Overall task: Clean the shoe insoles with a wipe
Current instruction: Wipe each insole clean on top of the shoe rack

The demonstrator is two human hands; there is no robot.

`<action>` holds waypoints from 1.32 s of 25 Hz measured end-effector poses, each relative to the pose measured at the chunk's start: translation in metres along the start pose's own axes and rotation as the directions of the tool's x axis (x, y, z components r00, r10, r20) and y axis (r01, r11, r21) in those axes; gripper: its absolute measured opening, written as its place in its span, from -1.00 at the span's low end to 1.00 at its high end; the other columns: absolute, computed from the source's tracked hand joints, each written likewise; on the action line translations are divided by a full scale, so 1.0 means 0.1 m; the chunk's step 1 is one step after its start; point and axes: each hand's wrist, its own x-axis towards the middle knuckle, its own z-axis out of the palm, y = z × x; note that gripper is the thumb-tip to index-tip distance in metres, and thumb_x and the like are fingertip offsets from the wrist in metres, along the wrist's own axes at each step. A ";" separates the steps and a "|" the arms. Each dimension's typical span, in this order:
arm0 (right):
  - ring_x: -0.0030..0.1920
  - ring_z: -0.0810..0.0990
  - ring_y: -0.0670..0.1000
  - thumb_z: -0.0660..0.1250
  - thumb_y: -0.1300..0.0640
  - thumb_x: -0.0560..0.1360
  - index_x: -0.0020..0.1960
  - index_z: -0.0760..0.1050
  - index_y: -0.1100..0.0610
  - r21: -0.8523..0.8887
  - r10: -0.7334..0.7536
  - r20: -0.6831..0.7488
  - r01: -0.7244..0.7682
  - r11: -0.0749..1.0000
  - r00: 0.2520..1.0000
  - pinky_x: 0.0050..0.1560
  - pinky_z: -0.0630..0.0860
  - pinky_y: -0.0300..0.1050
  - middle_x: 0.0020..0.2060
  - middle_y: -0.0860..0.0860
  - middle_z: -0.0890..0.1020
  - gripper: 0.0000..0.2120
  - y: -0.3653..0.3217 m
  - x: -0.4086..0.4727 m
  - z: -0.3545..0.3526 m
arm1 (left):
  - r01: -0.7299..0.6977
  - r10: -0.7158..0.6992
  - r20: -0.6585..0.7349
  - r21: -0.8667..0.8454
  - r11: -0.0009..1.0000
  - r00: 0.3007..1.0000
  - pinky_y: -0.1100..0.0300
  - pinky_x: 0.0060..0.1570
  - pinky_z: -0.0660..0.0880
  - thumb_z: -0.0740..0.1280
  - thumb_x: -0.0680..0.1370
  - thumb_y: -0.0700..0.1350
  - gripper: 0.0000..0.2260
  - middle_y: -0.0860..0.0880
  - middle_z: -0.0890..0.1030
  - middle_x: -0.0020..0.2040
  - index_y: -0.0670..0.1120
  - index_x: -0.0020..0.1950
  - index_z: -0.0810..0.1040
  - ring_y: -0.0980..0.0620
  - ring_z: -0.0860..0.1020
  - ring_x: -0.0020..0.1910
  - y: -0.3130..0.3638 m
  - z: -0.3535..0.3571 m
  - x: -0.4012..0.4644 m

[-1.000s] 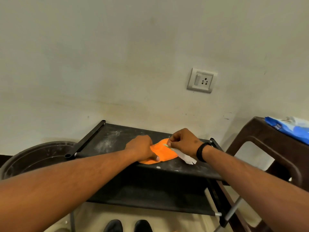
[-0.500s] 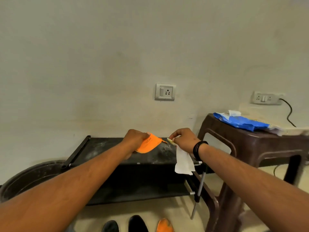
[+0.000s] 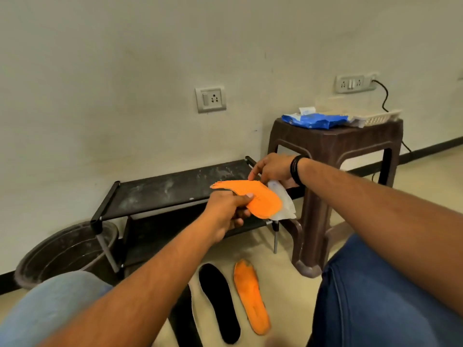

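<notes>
Orange insole (image 3: 260,200) gripped in our left hand (image 3: 226,209), fingers curled round its edge, held up in front of black rack (image 3: 160,189). Our right hand (image 3: 271,169) pinches white wipe (image 3: 281,202) behind insole's far side. On floor below: second orange insole (image 3: 251,295) beside black insole (image 3: 219,303). Blue wipe pack (image 3: 314,120) on brown stool (image 3: 333,156).

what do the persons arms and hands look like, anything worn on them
Both forearms are bare, with no sleeves in view. The right hand has a black band round its wrist, made of what looks like several thin strands. The left hand wears nothing: no ring, watch or glove shows. Blue jeans cover the legs below.
</notes>
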 end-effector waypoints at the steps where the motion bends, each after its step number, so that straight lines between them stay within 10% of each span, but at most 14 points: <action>1: -0.01 0.59 0.13 0.25 0.46 0.49 -0.03 0.67 0.19 -0.041 0.013 0.053 -0.011 0.999 0.998 -0.02 0.63 0.00 -0.06 0.09 0.60 -0.72 0.03 -0.02 0.00 | 0.037 -0.037 0.022 0.011 0.999 0.999 0.27 -0.55 0.35 0.42 0.56 -0.19 -0.86 -0.05 0.56 -0.41 -0.11 -0.14 0.48 0.09 0.49 -0.49 -0.12 0.07 -0.01; 11: -0.18 0.65 0.02 0.39 0.32 0.46 -0.03 0.68 0.24 -0.291 0.143 0.320 -0.046 0.955 0.937 -0.10 0.62 -0.03 -0.26 0.02 0.70 -0.88 0.85 0.12 0.08 | 0.329 -0.336 0.171 0.073 0.942 0.926 0.21 -0.43 0.50 0.33 0.62 -0.02 -0.77 -0.14 0.56 -0.17 -0.19 0.09 0.54 0.00 0.55 -0.36 -1.05 0.38 0.38; 20: 0.11 0.57 -0.02 0.38 0.32 0.45 -0.05 0.65 0.05 -0.240 0.051 -0.036 -0.058 0.969 0.998 0.17 0.52 -0.08 0.05 -0.03 0.64 -0.80 2.34 0.64 0.99 | 0.318 -0.320 -0.012 0.125 0.940 0.947 0.27 -0.53 0.39 0.49 0.50 -0.21 -0.74 -0.09 0.55 -0.40 -0.15 -0.28 0.43 0.05 0.53 -0.48 -2.13 0.62 0.99; 33: 0.00 0.47 -0.14 0.41 0.24 0.49 0.18 0.56 0.05 -0.152 0.064 -0.089 -0.077 0.985 0.994 -0.16 0.31 -0.49 -0.01 -0.14 0.53 -0.71 3.23 0.93 1.84 | 0.396 -0.361 -0.178 0.246 0.885 0.915 0.00 -0.25 0.62 0.46 0.51 -0.21 -0.87 -0.11 0.62 -0.40 -0.11 -0.23 0.63 -0.02 0.56 -0.44 -3.20 0.44 1.39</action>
